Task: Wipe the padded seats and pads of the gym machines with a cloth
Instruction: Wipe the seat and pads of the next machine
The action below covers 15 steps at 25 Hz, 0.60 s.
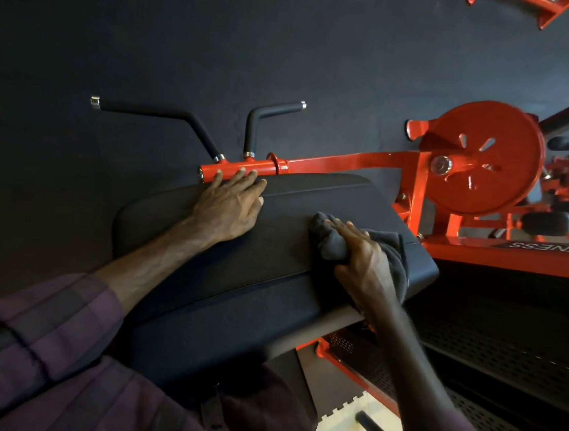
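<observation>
Fingers (360,242) gripping cloth (332,243), pressed on pad (274,242)

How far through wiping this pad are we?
Done: cannot tell; no wiped area shows on the black pad. In hand: the right hand grips the grey cloth on its right end, the left hand rests flat on it. Left: the roller pads beyond.

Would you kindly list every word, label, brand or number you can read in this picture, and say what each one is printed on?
"FITNESS", seen upside down in pale letters on a dark strip of the orange machine frame; its first letter is partly cut off, and anything before it runs out of the picture.

No other text is readable: the black pad, the grey cloth and the orange cam wheel show no lettering.
</observation>
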Each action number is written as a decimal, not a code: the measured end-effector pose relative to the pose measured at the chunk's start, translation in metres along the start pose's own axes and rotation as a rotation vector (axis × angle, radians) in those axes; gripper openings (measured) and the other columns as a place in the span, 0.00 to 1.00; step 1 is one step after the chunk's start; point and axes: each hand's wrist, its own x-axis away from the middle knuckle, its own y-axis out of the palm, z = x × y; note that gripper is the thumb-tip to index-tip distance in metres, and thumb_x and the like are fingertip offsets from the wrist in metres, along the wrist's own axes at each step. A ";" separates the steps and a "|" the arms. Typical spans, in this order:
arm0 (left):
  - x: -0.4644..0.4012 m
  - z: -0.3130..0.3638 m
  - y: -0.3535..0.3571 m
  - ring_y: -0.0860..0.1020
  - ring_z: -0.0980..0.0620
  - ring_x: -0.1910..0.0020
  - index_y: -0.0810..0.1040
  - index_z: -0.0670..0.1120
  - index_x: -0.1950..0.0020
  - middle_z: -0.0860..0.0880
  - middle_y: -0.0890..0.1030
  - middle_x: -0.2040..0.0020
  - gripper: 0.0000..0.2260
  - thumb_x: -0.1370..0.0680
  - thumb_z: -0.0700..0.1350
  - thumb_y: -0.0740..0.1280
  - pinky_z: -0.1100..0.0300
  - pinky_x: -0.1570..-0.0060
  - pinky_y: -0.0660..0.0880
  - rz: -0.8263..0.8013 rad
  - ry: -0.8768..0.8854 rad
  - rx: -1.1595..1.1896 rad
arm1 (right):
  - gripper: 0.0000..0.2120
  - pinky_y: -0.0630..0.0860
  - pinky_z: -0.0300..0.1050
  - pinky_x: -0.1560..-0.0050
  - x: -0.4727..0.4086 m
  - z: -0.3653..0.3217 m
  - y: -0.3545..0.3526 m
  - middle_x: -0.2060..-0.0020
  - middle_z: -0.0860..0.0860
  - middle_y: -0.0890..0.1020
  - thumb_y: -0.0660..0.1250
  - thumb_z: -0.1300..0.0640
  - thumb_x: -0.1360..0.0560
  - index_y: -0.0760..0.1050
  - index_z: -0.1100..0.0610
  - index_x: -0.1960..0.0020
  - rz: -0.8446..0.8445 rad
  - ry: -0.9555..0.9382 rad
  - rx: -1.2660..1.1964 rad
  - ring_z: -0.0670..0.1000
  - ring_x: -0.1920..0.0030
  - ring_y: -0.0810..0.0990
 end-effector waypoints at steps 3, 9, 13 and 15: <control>-0.012 0.004 0.000 0.53 0.46 0.15 0.61 0.49 0.15 0.48 0.57 0.14 0.25 0.12 0.54 0.52 0.37 0.18 0.50 -0.011 0.010 0.000 | 0.41 0.69 0.65 0.25 -0.034 0.016 -0.016 0.29 0.58 0.79 0.61 0.59 0.39 0.75 0.57 0.24 0.068 0.117 -0.019 0.62 0.27 0.75; -0.017 0.006 0.002 0.55 0.47 0.15 0.61 0.51 0.15 0.49 0.58 0.14 0.25 0.12 0.55 0.52 0.38 0.18 0.52 0.001 0.011 0.009 | 0.44 0.63 0.54 0.20 -0.004 0.019 -0.010 0.26 0.56 0.76 0.61 0.60 0.41 0.72 0.55 0.22 -0.005 0.085 -0.013 0.56 0.23 0.70; -0.025 0.006 0.003 0.54 0.48 0.15 0.60 0.52 0.15 0.50 0.57 0.14 0.25 0.12 0.56 0.52 0.39 0.18 0.51 -0.015 0.003 0.020 | 0.41 0.70 0.53 0.26 -0.047 0.051 -0.030 0.30 0.57 0.80 0.62 0.61 0.39 0.75 0.56 0.24 0.114 0.162 -0.022 0.61 0.28 0.76; -0.025 0.004 0.003 0.53 0.48 0.15 0.60 0.52 0.15 0.50 0.56 0.14 0.25 0.12 0.56 0.51 0.39 0.18 0.51 -0.013 0.010 0.030 | 0.41 0.70 0.58 0.26 -0.039 0.057 -0.030 0.28 0.58 0.78 0.61 0.58 0.38 0.74 0.54 0.23 0.147 0.262 0.041 0.62 0.26 0.74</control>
